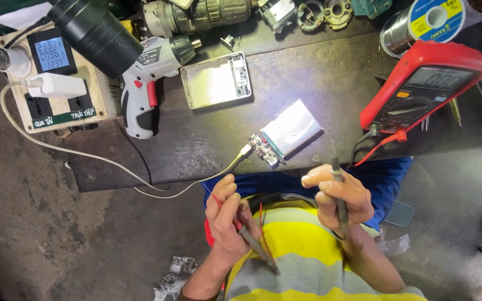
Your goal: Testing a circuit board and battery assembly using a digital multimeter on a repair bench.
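Below the dark surface, the left hand is gripping a red probe. The right hand is clasping a black probe, near the circuit board.

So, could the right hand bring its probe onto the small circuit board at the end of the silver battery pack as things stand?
Probably yes. The right hand holds the dark probe just below the table edge, and the circuit board lies near that edge, uncovered. Only the white cable plugs into its left side; nothing lies between.
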